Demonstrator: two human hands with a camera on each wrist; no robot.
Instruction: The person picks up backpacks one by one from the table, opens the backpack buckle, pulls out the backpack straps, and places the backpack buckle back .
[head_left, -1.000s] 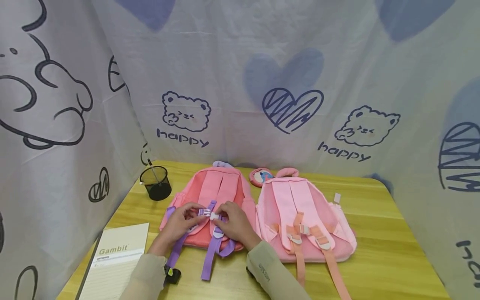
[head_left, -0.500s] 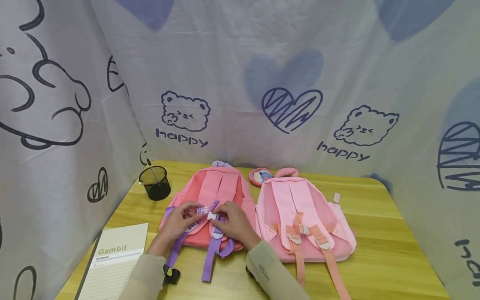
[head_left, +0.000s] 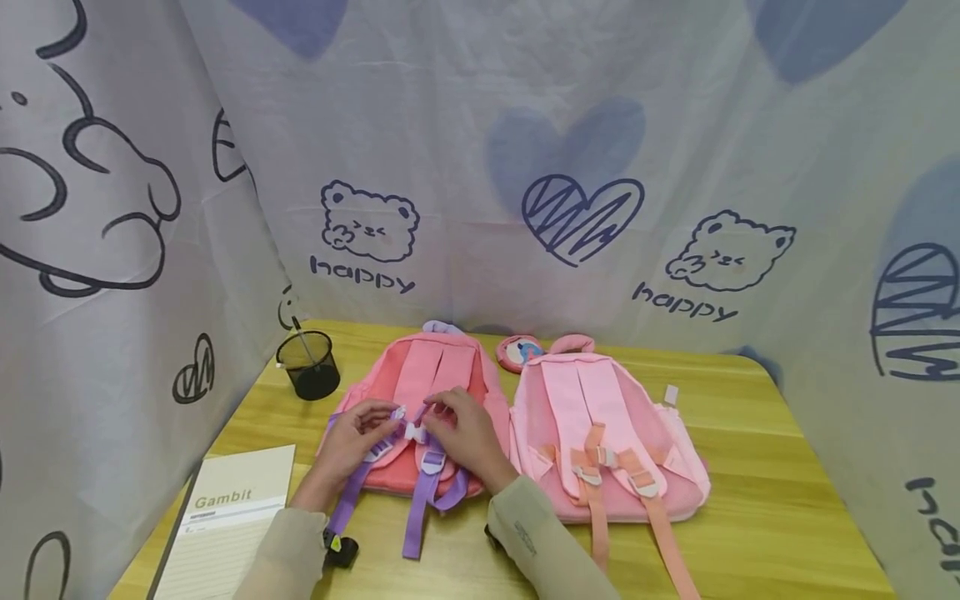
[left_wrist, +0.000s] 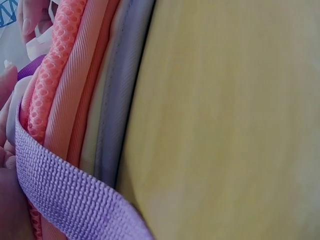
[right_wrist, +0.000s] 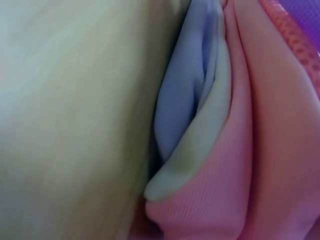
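Observation:
A coral-pink backpack with purple straps lies back-panel up on the table. In the head view my left hand pinches one white half of its chest-strap buckle, prongs upward. My right hand pinches the purple strap beside the other white half, the socket. The two halves are apart. At the left edge of the left wrist view, fingers and a white buckle piece show past the mesh shoulder strap. Only the backpack's side appears in the right wrist view, without the hand.
To the right lies a paler pink backpack with orange straps, its chest buckle joined. A round plush piece sits behind. A black mesh pen cup and a notebook are at the left. Printed cloth hangs around the table.
The buckle halves have drawn further apart. The left half has tilted upward, and my right fingers have shifted up from the socket to the purple strap.

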